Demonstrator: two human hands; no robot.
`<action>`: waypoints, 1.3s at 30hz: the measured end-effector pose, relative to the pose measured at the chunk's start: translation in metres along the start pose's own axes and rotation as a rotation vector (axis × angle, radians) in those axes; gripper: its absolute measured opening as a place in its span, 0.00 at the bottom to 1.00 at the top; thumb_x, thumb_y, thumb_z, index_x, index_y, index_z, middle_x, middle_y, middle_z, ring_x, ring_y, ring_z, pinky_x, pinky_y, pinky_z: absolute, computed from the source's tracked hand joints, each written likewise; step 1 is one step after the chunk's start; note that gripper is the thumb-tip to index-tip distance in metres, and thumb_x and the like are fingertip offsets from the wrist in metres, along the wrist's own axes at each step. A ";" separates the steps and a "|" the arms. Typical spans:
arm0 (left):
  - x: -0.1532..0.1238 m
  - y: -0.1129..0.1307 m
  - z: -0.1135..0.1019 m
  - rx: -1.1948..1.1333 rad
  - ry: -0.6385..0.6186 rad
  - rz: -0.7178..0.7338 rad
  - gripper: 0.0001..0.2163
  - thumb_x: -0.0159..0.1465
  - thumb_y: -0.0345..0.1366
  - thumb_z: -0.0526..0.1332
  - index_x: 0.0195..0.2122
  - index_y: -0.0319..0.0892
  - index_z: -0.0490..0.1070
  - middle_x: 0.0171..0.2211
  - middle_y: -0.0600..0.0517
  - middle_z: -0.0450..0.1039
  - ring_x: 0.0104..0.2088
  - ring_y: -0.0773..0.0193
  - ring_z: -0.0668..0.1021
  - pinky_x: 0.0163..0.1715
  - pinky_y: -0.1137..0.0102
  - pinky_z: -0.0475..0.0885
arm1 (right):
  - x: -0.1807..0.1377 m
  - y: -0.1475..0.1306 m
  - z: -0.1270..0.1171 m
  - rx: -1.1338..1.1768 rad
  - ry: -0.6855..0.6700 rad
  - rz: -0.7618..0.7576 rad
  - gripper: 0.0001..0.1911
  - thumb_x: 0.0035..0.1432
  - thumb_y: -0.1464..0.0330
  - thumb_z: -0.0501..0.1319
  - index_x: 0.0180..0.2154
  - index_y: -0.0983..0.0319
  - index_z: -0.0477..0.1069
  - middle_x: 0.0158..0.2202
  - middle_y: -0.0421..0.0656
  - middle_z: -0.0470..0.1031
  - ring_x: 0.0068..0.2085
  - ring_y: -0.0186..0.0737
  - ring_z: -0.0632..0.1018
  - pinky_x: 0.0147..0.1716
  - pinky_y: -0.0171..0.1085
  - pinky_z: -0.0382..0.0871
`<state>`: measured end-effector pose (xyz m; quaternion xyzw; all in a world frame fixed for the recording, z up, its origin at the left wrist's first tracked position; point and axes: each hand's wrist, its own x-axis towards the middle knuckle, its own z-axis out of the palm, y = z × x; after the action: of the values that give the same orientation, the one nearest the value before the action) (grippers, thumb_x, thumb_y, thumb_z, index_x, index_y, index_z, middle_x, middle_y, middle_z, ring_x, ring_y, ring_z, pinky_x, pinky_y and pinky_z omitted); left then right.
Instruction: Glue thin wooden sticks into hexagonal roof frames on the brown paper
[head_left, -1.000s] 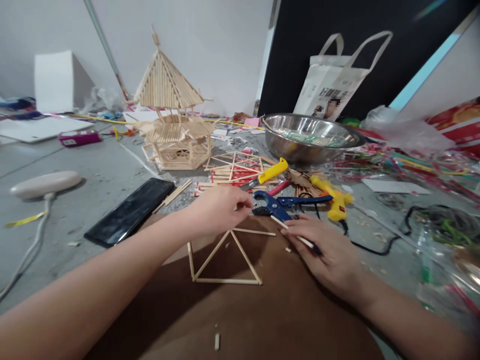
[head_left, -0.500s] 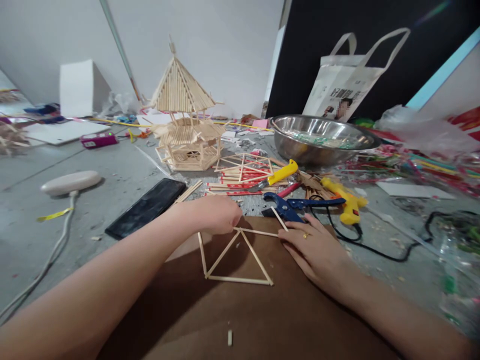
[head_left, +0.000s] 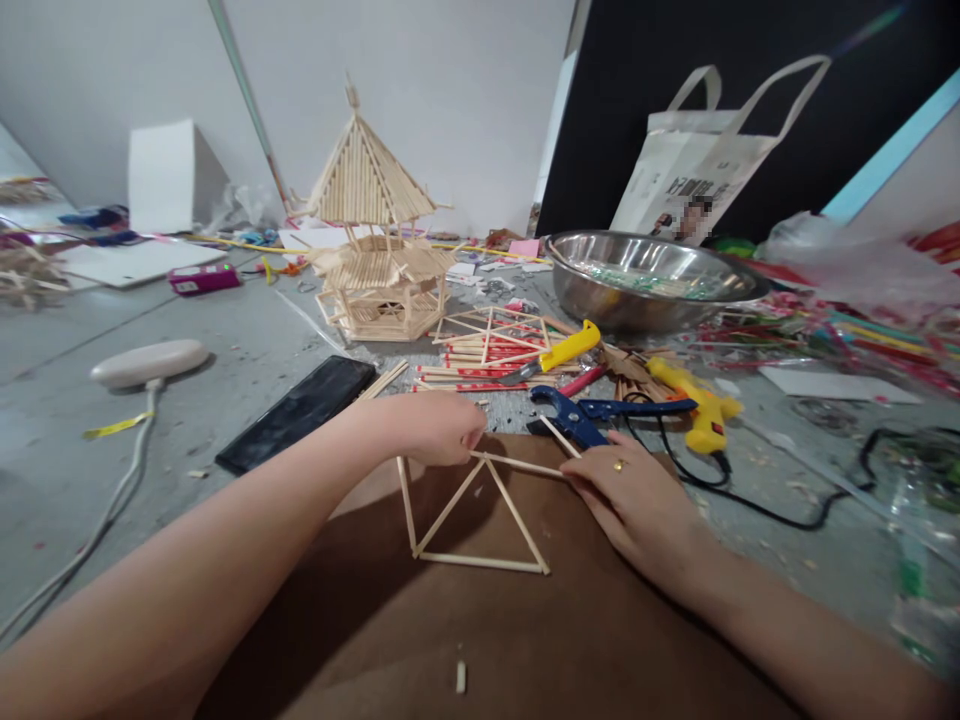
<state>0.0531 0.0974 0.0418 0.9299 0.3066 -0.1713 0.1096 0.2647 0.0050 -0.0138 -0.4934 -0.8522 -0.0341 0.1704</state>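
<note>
Top stick [head_left: 525,466] of frame [head_left: 480,564] on brown board [head_left: 600,650] is laid crosswise between hands: left end met by curled left hand [head_left: 447,428], grip hidden; right end by half-closed right hand [head_left: 637,492], loose stick [head_left: 558,436] held.

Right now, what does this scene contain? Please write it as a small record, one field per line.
Left hand: at the visible left end of the top stick
Right hand: at that stick's right end, holding a second stick
Workpiece: stick frame including a triangle, on brown board
Tools: yellow-handled knife, blue hand cutter, yellow glue gun
Left side: black smartphone
Behind: stick pavilion, steel basin
</note>
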 end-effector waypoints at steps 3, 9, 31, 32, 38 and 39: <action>-0.003 -0.002 -0.002 -0.017 0.029 0.025 0.07 0.52 0.34 0.50 0.28 0.41 0.66 0.27 0.51 0.69 0.24 0.68 0.67 0.19 0.75 0.57 | 0.000 0.001 -0.001 0.013 0.024 0.002 0.09 0.52 0.75 0.49 0.33 0.60 0.65 0.30 0.41 0.72 0.33 0.36 0.72 0.47 0.47 0.55; -0.007 -0.004 -0.005 -0.040 0.059 0.077 0.07 0.53 0.36 0.50 0.27 0.41 0.66 0.25 0.52 0.68 0.23 0.69 0.66 0.19 0.75 0.57 | -0.001 0.000 -0.005 0.018 0.100 0.003 0.08 0.53 0.73 0.49 0.34 0.59 0.63 0.31 0.41 0.73 0.35 0.38 0.73 0.44 0.46 0.60; -0.033 0.020 -0.027 -0.129 0.064 0.080 0.12 0.54 0.43 0.52 0.36 0.45 0.66 0.30 0.54 0.69 0.27 0.68 0.69 0.23 0.76 0.59 | -0.014 -0.008 -0.014 0.527 0.165 0.246 0.08 0.50 0.70 0.55 0.36 0.58 0.62 0.29 0.39 0.69 0.30 0.33 0.72 0.29 0.32 0.67; -0.032 0.022 -0.027 -0.132 0.068 0.083 0.12 0.54 0.43 0.52 0.35 0.45 0.66 0.30 0.54 0.69 0.27 0.68 0.69 0.24 0.75 0.59 | -0.015 -0.008 -0.014 0.545 0.176 0.251 0.08 0.50 0.70 0.55 0.36 0.57 0.62 0.29 0.39 0.69 0.30 0.33 0.72 0.29 0.32 0.67; -0.027 0.034 -0.023 -0.061 0.138 0.085 0.10 0.57 0.40 0.49 0.27 0.41 0.66 0.24 0.53 0.67 0.23 0.69 0.68 0.22 0.74 0.59 | -0.016 -0.012 -0.017 0.819 0.164 0.393 0.06 0.50 0.68 0.55 0.34 0.58 0.63 0.29 0.40 0.69 0.30 0.34 0.74 0.28 0.32 0.69; -0.028 0.036 -0.023 -0.045 0.143 0.087 0.10 0.57 0.39 0.48 0.26 0.41 0.66 0.24 0.53 0.67 0.23 0.68 0.68 0.21 0.74 0.58 | -0.015 -0.012 -0.018 0.932 0.152 0.432 0.05 0.51 0.68 0.53 0.34 0.59 0.63 0.29 0.40 0.69 0.29 0.35 0.74 0.27 0.33 0.70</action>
<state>0.0596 0.0617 0.0770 0.9495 0.2765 -0.0925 0.1154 0.2664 -0.0177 -0.0009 -0.5262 -0.6408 0.3492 0.4365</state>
